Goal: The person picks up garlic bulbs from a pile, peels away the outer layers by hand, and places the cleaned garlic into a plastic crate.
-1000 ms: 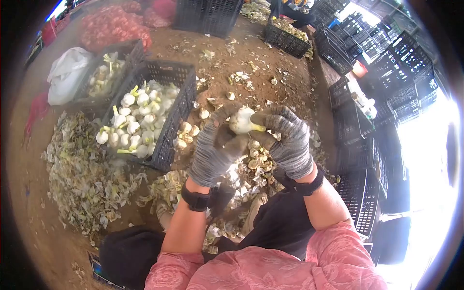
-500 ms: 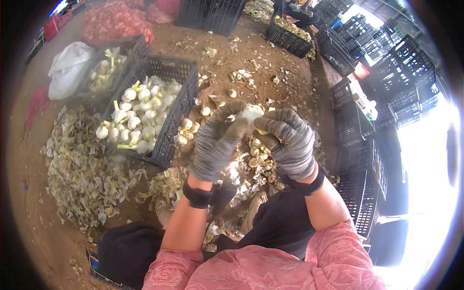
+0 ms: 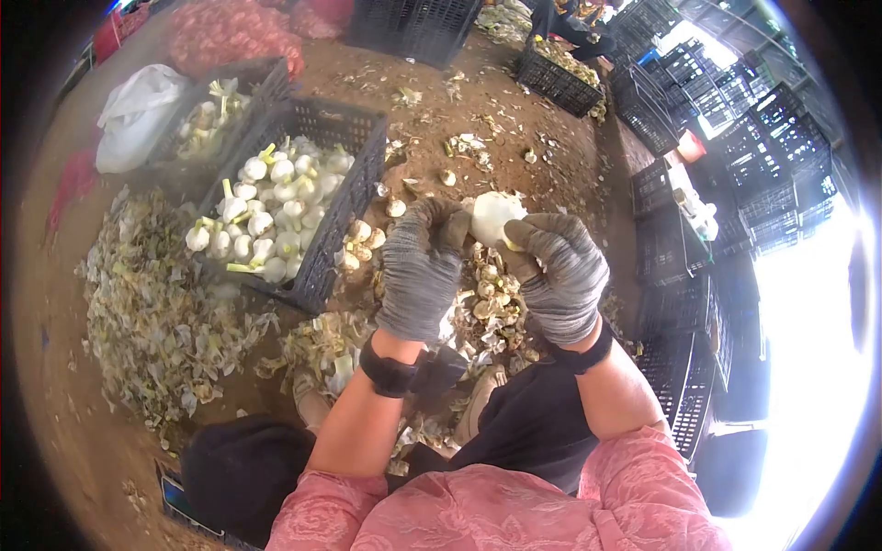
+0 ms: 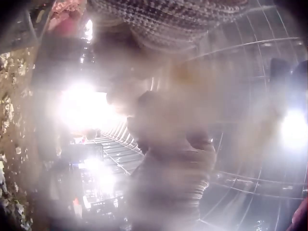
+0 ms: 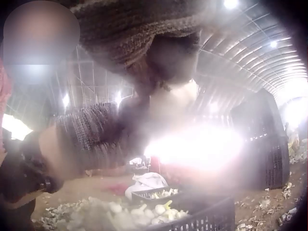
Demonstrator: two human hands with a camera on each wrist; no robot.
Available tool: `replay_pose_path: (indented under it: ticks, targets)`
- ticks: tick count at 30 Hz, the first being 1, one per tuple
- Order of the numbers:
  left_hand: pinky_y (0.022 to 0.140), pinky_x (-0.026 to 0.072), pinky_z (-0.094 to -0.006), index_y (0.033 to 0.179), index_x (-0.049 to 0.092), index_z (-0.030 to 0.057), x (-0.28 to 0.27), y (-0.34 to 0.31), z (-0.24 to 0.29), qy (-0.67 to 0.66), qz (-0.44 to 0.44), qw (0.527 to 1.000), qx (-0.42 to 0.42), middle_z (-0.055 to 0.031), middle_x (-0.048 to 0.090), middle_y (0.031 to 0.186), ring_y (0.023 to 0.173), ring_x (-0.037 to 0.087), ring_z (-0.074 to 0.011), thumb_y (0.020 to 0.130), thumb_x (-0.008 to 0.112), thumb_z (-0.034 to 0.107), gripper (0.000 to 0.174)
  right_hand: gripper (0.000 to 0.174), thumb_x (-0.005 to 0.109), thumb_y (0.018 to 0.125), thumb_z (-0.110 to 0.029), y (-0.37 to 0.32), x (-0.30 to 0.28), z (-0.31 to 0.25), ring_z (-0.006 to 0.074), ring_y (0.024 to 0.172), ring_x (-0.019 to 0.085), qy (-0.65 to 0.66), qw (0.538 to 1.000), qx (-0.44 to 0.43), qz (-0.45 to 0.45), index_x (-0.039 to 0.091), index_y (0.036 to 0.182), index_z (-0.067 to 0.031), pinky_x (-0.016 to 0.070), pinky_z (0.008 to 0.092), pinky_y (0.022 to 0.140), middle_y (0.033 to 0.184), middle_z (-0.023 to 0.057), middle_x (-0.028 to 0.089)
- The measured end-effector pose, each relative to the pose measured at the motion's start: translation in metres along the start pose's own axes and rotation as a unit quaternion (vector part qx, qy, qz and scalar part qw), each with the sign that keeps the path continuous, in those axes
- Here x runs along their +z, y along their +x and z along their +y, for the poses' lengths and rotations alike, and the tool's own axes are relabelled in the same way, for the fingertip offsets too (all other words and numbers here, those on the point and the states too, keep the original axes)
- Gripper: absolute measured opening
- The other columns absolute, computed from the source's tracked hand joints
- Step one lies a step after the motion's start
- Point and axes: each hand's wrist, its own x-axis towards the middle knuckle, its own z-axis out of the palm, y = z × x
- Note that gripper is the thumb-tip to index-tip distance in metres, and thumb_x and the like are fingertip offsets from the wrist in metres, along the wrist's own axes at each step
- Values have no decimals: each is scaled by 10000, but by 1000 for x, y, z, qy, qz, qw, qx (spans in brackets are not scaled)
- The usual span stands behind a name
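In the head view a white garlic bulb (image 3: 496,216) is held up between two grey knitted gloves. My right hand (image 3: 562,275) pinches it at its short yellow-green stem, on the lower right side. The left hand (image 3: 421,280) grips its left edge with finger and thumb tips. Glare and blur hide most of the grip in the left wrist view, where a knitted glove (image 4: 192,21) crosses the top. The pale bulb (image 5: 173,101) also shows under the dark glove fingers in the right wrist view.
A black crate (image 3: 344,220) of white garlic bulbs stands at the left, beside a heap of dry peelings (image 3: 165,321). Several unpeeled bulbs (image 3: 487,298) lie among scraps below the hands. Stacked black crates (image 3: 680,220) line the right. Another person (image 3: 574,28) is at the back.
The bulb has turned: its stem pointed right and now lies lower, under the right fingertips. The left fingers have shifted round to its left edge. The head view has shifted slightly.
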Motion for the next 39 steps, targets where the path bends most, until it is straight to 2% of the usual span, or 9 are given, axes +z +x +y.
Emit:
replay_pose_path:
  ticks: [8, 16, 19, 22, 23, 25, 32, 37, 39]
  targets:
    - [569, 451, -214, 865, 549, 12, -2, 3, -8, -98, 23, 993, -68, -17, 572, 749, 639, 527, -61, 851, 565, 126, 115, 185, 681, 712, -7, -4, 11, 11, 125, 744, 585, 287, 918, 252, 108, 620, 887, -17, 475, 252, 675, 822, 41, 616]
    - [578, 454, -251, 863, 567, 5, -10, 13, -64, 17, 37, 994, -98, -44, 577, 757, 635, 522, -112, 814, 604, 122, 131, 122, 613, 805, -111, -1, 9, 34, 190, 743, 624, 612, 621, 475, 118, 587, 863, -7, 552, 300, 669, 818, 84, 625]
    - [607, 465, -266, 908, 565, 1, -18, 17, -96, 167, 22, 986, 0, -102, 595, 810, 691, 549, -153, 765, 567, 26, 145, 203, 514, 864, -163, -4, 18, 46, 162, 684, 600, 694, 411, 581, 108, 548, 1002, -19, 533, 284, 569, 824, 86, 612]
    - [669, 481, -308, 998, 542, -1, -26, 8, -85, 343, -51, 935, -81, -146, 602, 893, 798, 594, -213, 750, 570, 59, 257, 253, 493, 874, -176, -12, 33, 54, 144, 628, 569, 732, 400, 551, 35, 525, 1078, -28, 476, 272, 495, 822, 64, 606]
    - [711, 479, -336, 1042, 531, 19, -29, 8, -108, 455, -73, 880, -113, -160, 594, 946, 858, 593, -247, 744, 572, 86, 309, 265, 538, 852, -189, 0, 38, 43, 125, 590, 537, 637, 507, 580, -13, 535, 1072, -41, 424, 252, 483, 774, 38, 597]
    - [811, 457, -405, 1125, 518, 93, -31, 4, -123, 565, -140, 794, -175, -183, 573, 1055, 986, 565, -313, 735, 590, 198, 410, 245, 556, 840, -191, 4, 73, 43, 124, 590, 538, 643, 514, 557, -106, 548, 1036, -44, 430, 251, 498, 750, 34, 594]
    - [771, 455, -419, 958, 614, 14, -41, -20, -156, 474, -162, 835, -228, -227, 600, 941, 857, 586, -352, 746, 580, 269, 333, 236, 624, 797, -157, 65, 145, 38, 170, 685, 616, 576, 625, 488, -199, 581, 942, 24, 526, 289, 578, 784, 112, 634]
    - [727, 474, -433, 969, 612, 6, -71, -31, -210, 528, -240, 731, -359, -228, 604, 923, 837, 587, -344, 784, 564, 264, 321, 296, 579, 828, -179, 3, 189, 114, 161, 798, 617, 379, 739, 515, -213, 553, 1037, 29, 531, 255, 664, 976, 118, 625]
    - [712, 478, -434, 974, 606, 4, -79, -33, -221, 539, -237, 717, -373, -220, 607, 909, 826, 587, -341, 788, 569, 261, 319, 360, 523, 847, -262, -31, 207, 141, 230, 985, 541, 139, 778, 352, -502, 512, 1143, -58, 464, 309, 836, 1121, 155, 546]
